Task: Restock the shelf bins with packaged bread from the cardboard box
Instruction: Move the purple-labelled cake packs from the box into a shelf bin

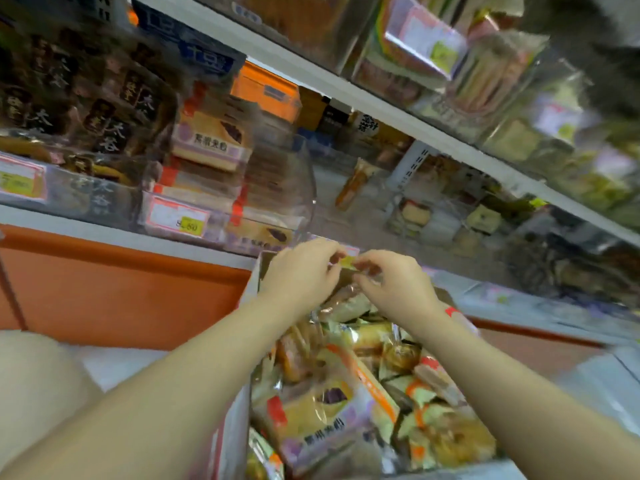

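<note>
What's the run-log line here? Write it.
left hand: pinches yellow label | right hand: pinches same label | cardboard box: full of packaged bread

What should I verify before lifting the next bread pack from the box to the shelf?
1. Left hand free: not ok, it pinches a small yellow tag.
2. Right hand free: not ok, it pinches the same tag.
3. Cardboard box stocked: ok, full of packs.
4. Purple-label pack on top, reachable: ok.
5. Room in clear bin: cannot tell, blurred.
</note>
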A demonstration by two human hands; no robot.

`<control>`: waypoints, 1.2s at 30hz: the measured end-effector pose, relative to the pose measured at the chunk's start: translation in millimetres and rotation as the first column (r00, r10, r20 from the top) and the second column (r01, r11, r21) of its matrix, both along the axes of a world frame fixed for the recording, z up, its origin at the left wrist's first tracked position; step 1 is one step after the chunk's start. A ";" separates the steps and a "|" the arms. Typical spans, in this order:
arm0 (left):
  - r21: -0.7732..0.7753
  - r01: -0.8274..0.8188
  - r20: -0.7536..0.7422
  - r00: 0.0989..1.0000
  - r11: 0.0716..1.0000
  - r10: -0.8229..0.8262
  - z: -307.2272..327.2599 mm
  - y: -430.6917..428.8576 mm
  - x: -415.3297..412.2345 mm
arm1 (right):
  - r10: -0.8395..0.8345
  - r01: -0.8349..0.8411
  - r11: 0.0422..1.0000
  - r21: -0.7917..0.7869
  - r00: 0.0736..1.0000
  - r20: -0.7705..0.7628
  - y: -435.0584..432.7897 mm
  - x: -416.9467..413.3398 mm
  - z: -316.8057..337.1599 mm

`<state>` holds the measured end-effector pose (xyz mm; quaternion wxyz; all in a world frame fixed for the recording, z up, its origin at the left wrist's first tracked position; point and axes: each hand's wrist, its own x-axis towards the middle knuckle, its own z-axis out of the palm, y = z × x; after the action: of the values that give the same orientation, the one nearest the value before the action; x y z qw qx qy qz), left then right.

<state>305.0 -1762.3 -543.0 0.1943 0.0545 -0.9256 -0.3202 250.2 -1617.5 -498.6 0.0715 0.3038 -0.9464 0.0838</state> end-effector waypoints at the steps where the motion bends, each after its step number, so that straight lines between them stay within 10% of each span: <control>1: -0.024 0.038 0.038 0.999 0.999 -0.037 -0.4 11.3 -0.8 | -0.025 0.024 0.999 0.026 0.999 0.029 18.9 0.4 -2.0; 13: -0.157 0.419 0.486 0.821 0.894 -0.300 -27.6 93.2 -0.7 | -0.184 0.129 0.966 0.226 0.953 0.242 167.4 19.0 -17.0; 25: -0.042 0.485 0.483 0.775 0.873 -0.407 -23.4 79.4 9.7 | -0.130 0.105 0.981 0.163 0.980 0.153 171.6 26.8 -32.5; 30: 0.278 0.401 0.411 0.772 0.873 -0.486 -8.3 79.0 15.1 | 0.022 -0.014 0.994 -0.106 0.998 0.066 156.3 55.3 -11.2; 36: 0.747 0.188 0.257 0.803 0.638 -0.537 9.3 74.7 24.2 | 0.248 -0.275 0.953 -0.128 0.949 -0.193 133.0 71.4 -17.6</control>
<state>329.2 -1687.5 -533.7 -0.1348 0.0032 -0.7470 -0.6510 321.6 -1484.5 -516.2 0.1657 0.4267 -0.8784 0.1378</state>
